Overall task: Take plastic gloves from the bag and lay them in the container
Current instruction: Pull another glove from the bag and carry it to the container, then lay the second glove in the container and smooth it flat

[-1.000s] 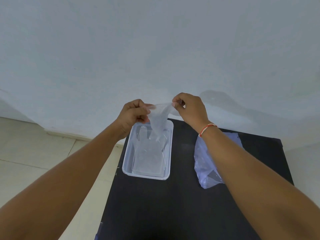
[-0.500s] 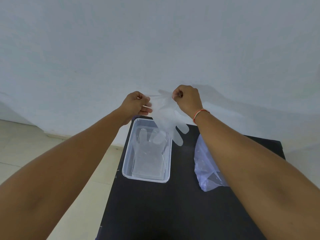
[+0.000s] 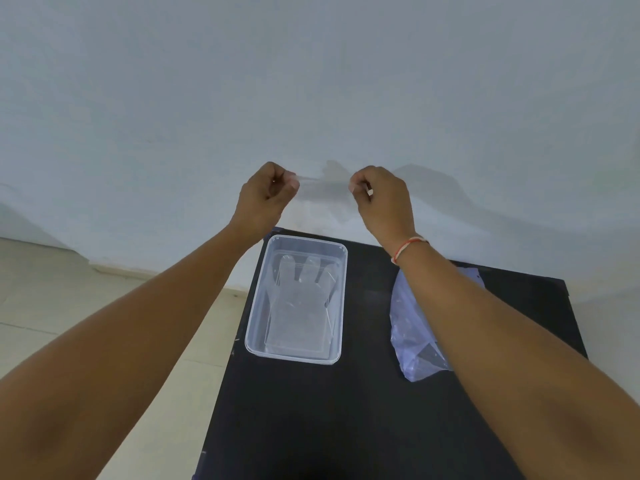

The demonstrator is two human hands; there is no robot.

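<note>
Both hands are rising and spreading apart compared with a moment ago, pulling a thin plastic glove [image 3: 323, 188] taut in the air against the wall [image 3: 311, 81]. Left hand [image 3: 265, 199] is pinching one edge with closed fingers. Below, the clear container [image 3: 339, 306] is sitting on the black desk [image 3: 363, 410] with gloves lying flat inside. Right hand [image 3: 382, 199] is pinching the other edge, and the bag [image 3: 408, 334] is lying beneath that forearm.
</note>
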